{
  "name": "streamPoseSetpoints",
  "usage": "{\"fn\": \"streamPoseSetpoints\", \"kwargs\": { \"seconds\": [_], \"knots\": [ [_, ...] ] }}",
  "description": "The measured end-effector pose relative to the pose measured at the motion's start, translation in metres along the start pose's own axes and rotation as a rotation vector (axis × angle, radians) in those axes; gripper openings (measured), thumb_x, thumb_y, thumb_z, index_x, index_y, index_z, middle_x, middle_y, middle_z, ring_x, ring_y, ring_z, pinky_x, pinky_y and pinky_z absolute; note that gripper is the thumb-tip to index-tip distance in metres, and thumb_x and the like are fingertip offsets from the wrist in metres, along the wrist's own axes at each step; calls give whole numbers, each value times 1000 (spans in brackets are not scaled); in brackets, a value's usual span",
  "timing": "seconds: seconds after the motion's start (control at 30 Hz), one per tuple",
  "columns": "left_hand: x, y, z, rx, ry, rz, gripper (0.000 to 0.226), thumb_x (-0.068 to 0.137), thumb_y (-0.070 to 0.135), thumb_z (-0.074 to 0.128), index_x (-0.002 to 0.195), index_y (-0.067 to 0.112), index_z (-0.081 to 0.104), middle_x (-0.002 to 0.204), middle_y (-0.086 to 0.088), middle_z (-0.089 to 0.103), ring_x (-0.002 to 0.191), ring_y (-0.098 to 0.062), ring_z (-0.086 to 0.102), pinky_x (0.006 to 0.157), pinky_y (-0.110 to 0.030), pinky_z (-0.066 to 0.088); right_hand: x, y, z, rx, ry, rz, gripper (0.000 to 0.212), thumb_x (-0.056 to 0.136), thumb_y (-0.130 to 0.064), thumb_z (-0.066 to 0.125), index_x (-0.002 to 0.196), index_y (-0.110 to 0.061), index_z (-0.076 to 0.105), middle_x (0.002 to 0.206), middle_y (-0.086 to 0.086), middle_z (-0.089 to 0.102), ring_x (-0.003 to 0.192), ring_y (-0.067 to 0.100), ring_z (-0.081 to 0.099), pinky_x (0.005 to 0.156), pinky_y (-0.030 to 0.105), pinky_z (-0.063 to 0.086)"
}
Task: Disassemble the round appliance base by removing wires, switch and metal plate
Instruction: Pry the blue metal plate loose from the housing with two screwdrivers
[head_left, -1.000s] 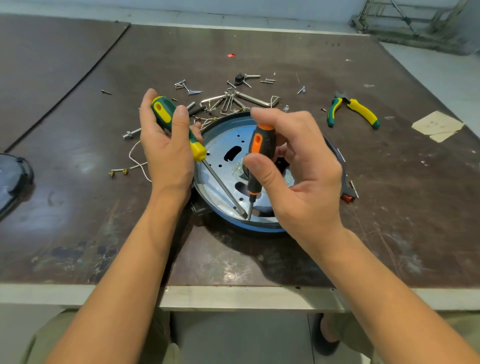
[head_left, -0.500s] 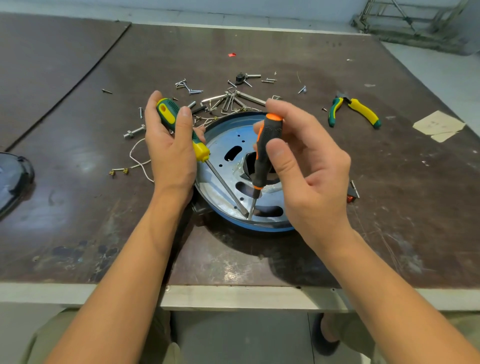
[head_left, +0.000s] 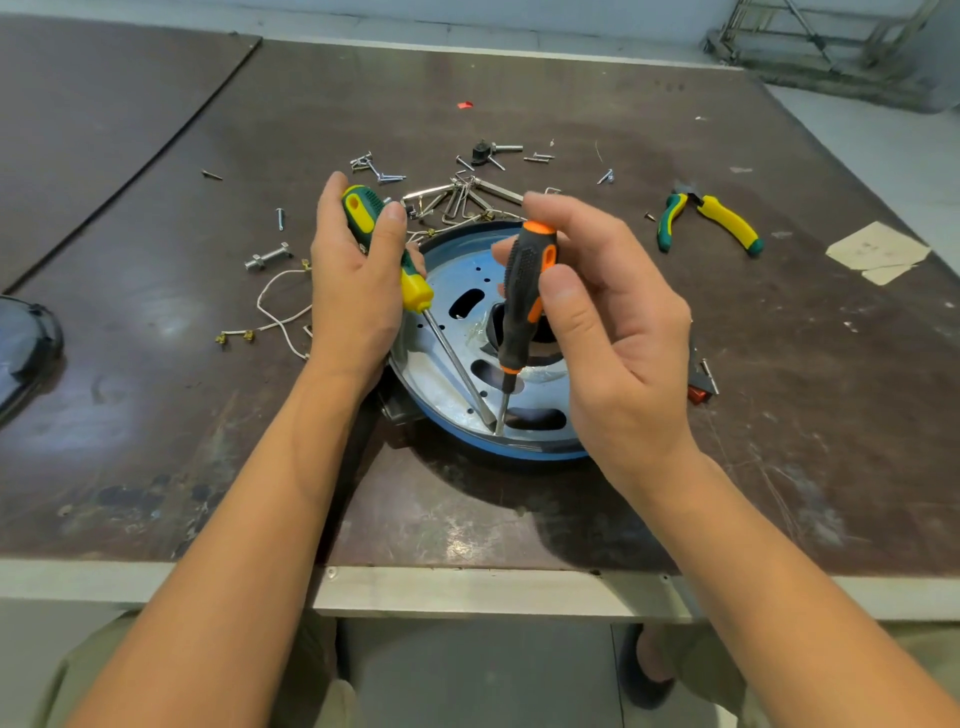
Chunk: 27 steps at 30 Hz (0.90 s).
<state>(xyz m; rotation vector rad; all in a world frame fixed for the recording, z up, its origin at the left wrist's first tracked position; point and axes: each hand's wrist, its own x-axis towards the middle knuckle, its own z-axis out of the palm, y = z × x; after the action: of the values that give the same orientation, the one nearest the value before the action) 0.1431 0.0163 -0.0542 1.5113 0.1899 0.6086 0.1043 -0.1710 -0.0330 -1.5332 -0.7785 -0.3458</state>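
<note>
"Round appliance base (head_left: 524, 451): where is it?"
"On the dark worktop (head_left: 779, 415), near its front edge, between the two hands. A loose white wire (head_left: 275, 306) lies to its left."
"What do the hands hold?"
"The left hand (head_left: 353, 280) grips a green-and-yellow screwdriver (head_left: 415, 291), slanting down to the right. The right hand (head_left: 618, 332) pinches a black-and-orange screwdriver (head_left: 522, 296), nearly upright. Both tips meet at the near edge of the metal plate (head_left: 441, 379), just inside the blue rim. A red switch (head_left: 698, 395) shows right of the base, partly hidden."
"Which step is this?"
"Prying the plate loose, it seems. Next, the tips likely need to work under the plate's edge and lever upward. The base looks unclamped, so it may slide."
</note>
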Motion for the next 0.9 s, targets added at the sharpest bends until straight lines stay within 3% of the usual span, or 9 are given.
{"fn": "streamPoseSetpoints", "kwargs": {
  "seconds": [0.17, 0.33, 0.43, 0.53, 0.6, 0.67, 0.73, 0.83, 0.9],
  "knots": [
    [5, 2, -1, 63, -26, -19, 62, 102, 28, 53, 145, -7, 25, 102, -8, 53, 95, -29, 57, 97, -66, 47, 4, -2, 2, -34, 5, -16, 33, 96, -10, 69, 127, -15, 57, 105, 4, 57, 90, 26, 57, 74, 53, 53],
    [6, 3, 0, 123, -50, -14, 58, 103, 29, 52, 142, -6, 29, 103, -18, 56, 93, -27, 57, 93, -58, 52, 2, 1, 0, 19, -8, 37, 39, 103, 3, 54, 140, -8, 50, 117, 8, 66, 111, 24, 68, 87, 49, 60],
    [8, 1, -2, 167, -80, 6, 40, 103, 31, 52, 130, 2, 43, 91, -1, 56, 86, -22, 59, 81, -46, 55, 2, -1, 1, 34, -39, 43, 35, 105, 0, 49, 139, -8, 50, 113, 12, 67, 99, 27, 68, 80, 46, 62],
    [10, 1, -4, 215, -88, -23, 45, 103, 35, 52, 137, 7, 42, 96, 6, 57, 93, -19, 60, 90, -45, 55, 4, -3, 2, -18, -39, -22, 28, 100, -13, 62, 127, -18, 56, 107, 7, 59, 90, 31, 58, 71, 55, 54],
    [10, 1, -4, 197, -75, -53, 50, 102, 35, 55, 143, 15, 36, 111, 1, 60, 101, -23, 64, 91, -45, 56, 5, -1, 2, -52, -13, -35, 32, 95, -14, 71, 124, -19, 57, 104, 6, 58, 89, 32, 58, 73, 54, 52],
    [8, 1, -3, 130, -66, -59, 49, 101, 30, 57, 141, 18, 31, 122, -7, 58, 92, -22, 68, 75, -35, 59, 3, 0, 0, -46, 4, -32, 32, 98, -6, 67, 128, -12, 58, 107, 6, 62, 94, 26, 62, 78, 48, 55],
    [7, 1, -2, 90, -68, -32, 43, 101, 26, 58, 135, 19, 33, 122, -16, 56, 80, -17, 66, 65, -27, 56, 0, 1, -1, -28, -4, -36, 34, 101, 0, 58, 134, -8, 55, 114, 5, 64, 101, 23, 66, 85, 43, 58],
    [6, 1, -1, 52, -98, -24, 37, 101, 25, 58, 131, 19, 36, 120, -21, 56, 88, -19, 66, 64, -25, 56, -1, 0, 0, 5, -53, -39, 31, 104, -4, 50, 134, -12, 52, 116, 13, 66, 100, 35, 66, 84, 56, 57],
    [6, 0, 0, 38, -105, -27, 36, 100, 24, 59, 130, 20, 38, 118, -21, 56, 91, -23, 65, 63, -24, 56, 1, -2, 1, -8, -56, -65, 27, 102, -12, 54, 129, -15, 54, 116, 7, 61, 98, 30, 62, 81, 53, 55]
  ]
}}
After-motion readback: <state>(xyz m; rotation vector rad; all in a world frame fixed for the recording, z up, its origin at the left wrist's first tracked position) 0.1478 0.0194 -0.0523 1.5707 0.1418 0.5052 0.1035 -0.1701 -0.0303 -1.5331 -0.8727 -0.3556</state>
